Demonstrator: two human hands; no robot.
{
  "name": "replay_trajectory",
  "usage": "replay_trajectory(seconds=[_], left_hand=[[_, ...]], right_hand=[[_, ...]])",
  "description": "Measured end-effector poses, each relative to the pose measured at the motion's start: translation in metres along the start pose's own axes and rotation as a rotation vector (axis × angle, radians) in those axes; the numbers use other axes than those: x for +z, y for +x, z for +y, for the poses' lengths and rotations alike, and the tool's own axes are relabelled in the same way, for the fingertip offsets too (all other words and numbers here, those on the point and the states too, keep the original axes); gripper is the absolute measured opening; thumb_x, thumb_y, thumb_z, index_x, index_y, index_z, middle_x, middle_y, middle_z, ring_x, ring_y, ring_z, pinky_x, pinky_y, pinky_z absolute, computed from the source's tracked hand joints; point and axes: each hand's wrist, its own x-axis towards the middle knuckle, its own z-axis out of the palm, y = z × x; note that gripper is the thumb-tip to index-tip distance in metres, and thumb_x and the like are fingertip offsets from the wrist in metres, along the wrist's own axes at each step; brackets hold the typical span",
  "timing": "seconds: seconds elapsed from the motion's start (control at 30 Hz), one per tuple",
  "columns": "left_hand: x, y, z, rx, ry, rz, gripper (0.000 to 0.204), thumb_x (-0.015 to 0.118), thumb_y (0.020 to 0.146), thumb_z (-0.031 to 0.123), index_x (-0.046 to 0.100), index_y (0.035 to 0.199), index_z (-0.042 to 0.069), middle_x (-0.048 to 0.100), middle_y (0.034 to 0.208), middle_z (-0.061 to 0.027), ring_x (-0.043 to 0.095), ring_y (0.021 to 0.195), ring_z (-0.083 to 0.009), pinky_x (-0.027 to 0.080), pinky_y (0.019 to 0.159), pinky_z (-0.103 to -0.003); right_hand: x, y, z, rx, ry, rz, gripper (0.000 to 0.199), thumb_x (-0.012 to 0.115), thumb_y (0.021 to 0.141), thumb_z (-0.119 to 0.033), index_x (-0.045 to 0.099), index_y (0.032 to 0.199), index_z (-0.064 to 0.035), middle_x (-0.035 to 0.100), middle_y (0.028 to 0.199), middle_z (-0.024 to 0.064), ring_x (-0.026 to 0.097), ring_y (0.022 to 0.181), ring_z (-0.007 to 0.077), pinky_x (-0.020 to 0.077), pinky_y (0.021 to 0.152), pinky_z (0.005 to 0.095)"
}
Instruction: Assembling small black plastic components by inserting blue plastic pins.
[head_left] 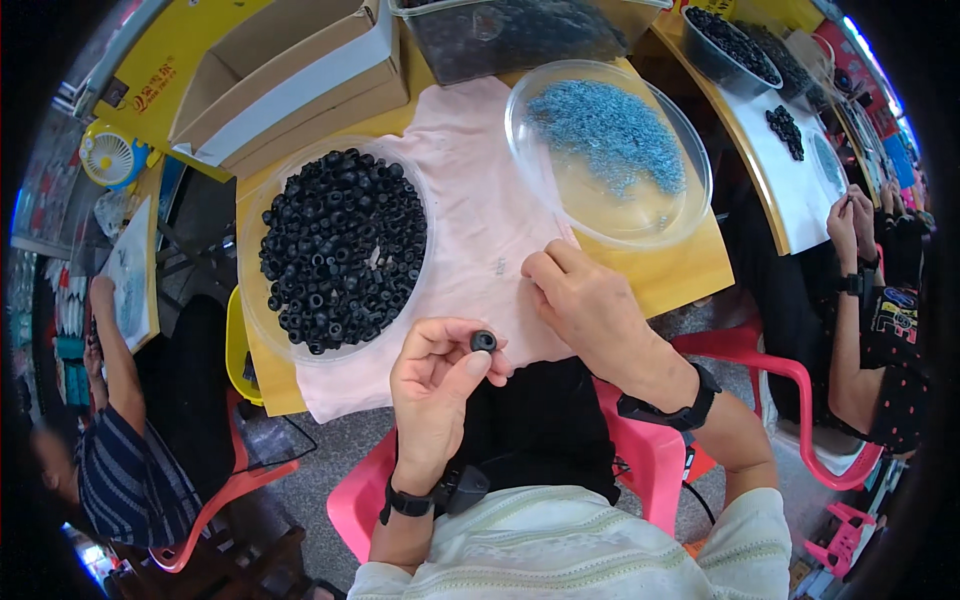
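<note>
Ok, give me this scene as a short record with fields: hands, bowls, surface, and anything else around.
left hand: holds a small black ring in its fingertips
right hand: fingertips down on the pink cloth
left bowl: clear, full of black rings
right bowl: clear, holds small blue-grey bits
table: yellow, under the cloth
behind: open cardboard box
others: another person's hands at the next table

A small black rubber ring (483,341), round with a hole through its middle, sits upright, pinched between the thumb and fingers (440,335) of the left hand (437,385), raised above the near edge of the pale pink cloth (480,230).
</note>
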Motion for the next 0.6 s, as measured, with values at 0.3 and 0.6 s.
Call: replay_trajectory(seconds=[0.3,0.6], left_hand=[[0.009,-0.005,0.008,-0.037,-0.054,0.051,0.028,0.056,0.090,0.000,0.054,0.118,-0.003,0.062,0.112,-0.0198,0.065,0.095,-0.0211,0.055,0.084,-0.029],[0.004,-0.007,0.003,-0.049,-0.064,-0.009,0.038,0.060,0.091,-0.001,0.049,0.128,-0.002,0.062,0.109,-0.0124,0.064,0.098,-0.0192,0.054,0.087,-0.032]], right_hand=[[-0.007,-0.003,0.002,0.030,0.142,0.040,0.022,0.063,0.072,0.004,0.056,0.091,-0.0013,0.058,0.087,0.0126,0.063,0.080,0.0308,0.0527,0.066,0.0375],[-0.044,-0.005,-0.022,0.071,0.721,0.083,0.013,0.072,0.079,-0.004,0.070,0.092,-0.0022,0.066,0.082,0.0075,0.064,0.065,0.0148,0.0489,0.053,0.0251]])
